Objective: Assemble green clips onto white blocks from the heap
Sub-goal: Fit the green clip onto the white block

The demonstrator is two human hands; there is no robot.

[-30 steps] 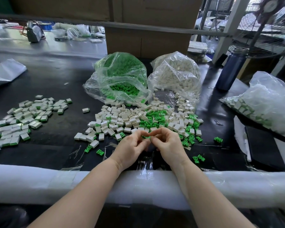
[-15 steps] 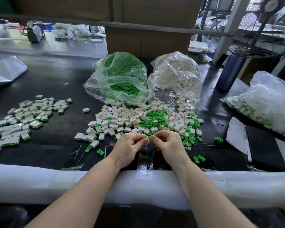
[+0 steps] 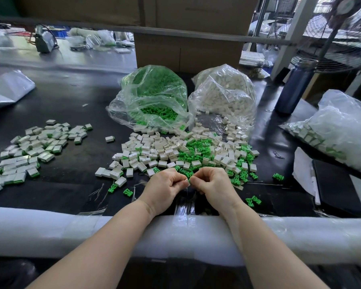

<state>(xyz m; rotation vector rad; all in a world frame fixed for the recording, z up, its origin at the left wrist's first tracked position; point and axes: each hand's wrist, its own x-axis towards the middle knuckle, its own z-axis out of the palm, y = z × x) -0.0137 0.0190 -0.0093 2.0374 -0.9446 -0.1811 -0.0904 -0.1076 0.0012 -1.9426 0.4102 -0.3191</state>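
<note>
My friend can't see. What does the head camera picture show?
Two hands, left hand and right hand, pinch a small green clip together over a black table. Behind them lies a heap of white blocks and green clips, with two clear bags behind.

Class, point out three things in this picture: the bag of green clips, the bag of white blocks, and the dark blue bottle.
bag of green clips (image 3: 152, 97): head view, on the clear plastic front.
bag of white blocks (image 3: 225, 94): head view, on its bulging middle.
dark blue bottle (image 3: 294, 86): head view, on its body.
</note>
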